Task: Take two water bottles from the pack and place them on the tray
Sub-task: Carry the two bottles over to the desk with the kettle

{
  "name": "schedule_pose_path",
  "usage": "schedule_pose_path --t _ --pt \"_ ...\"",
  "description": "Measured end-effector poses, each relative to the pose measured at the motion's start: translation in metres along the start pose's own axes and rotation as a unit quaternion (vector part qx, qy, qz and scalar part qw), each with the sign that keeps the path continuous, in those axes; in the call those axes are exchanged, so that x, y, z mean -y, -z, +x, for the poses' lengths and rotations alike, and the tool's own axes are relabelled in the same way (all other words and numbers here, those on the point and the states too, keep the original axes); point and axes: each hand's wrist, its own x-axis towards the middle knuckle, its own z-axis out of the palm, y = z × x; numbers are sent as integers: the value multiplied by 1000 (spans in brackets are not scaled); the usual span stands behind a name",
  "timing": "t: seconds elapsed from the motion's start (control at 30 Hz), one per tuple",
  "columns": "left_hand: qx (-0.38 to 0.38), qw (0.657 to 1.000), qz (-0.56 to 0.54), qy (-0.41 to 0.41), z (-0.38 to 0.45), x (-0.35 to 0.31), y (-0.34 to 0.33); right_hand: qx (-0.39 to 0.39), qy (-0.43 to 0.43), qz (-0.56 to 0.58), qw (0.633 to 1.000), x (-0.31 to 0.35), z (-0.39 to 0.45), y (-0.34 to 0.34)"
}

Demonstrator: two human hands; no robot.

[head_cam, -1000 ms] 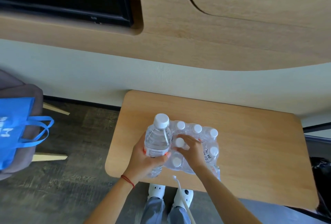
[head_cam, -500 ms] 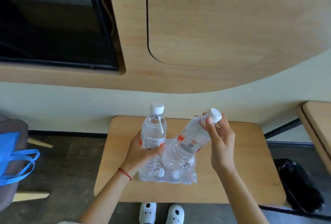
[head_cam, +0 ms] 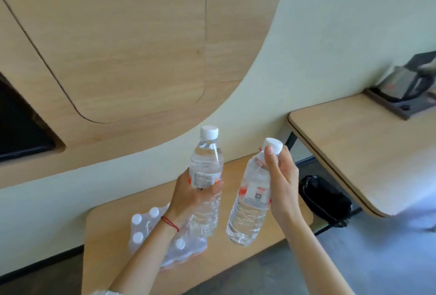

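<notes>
Each hand holds a clear water bottle with a white cap in the air above the low wooden table (head_cam: 236, 257). My left hand (head_cam: 188, 193) grips the first bottle (head_cam: 207, 167) around its middle, upright. My right hand (head_cam: 282, 176) holds the second bottle (head_cam: 251, 202) by its neck, tilted with its base hanging down. The shrink-wrapped pack (head_cam: 151, 231) of bottles lies on the table under my left forearm, partly hidden. A dark tray (head_cam: 398, 105) sits on a higher desk (head_cam: 358, 148) at the far right, with a kettle (head_cam: 405, 79) on it.
A black bin bag (head_cam: 328, 200) hangs in a stand between the low table and the desk. A curved wood wall panel and a dark screen (head_cam: 16, 124) fill the left. Grey floor lies at the lower right.
Both bottles have come up out of the pack and moved right. My view has swung right, bringing the desk and tray into sight. The pack stays on the table.
</notes>
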Motion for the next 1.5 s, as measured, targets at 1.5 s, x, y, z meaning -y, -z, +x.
schedule_pose_path --t 1.5 --pt "326 941 89 -13 207 9 -904 -353 28 -71 932 -64 261 830"
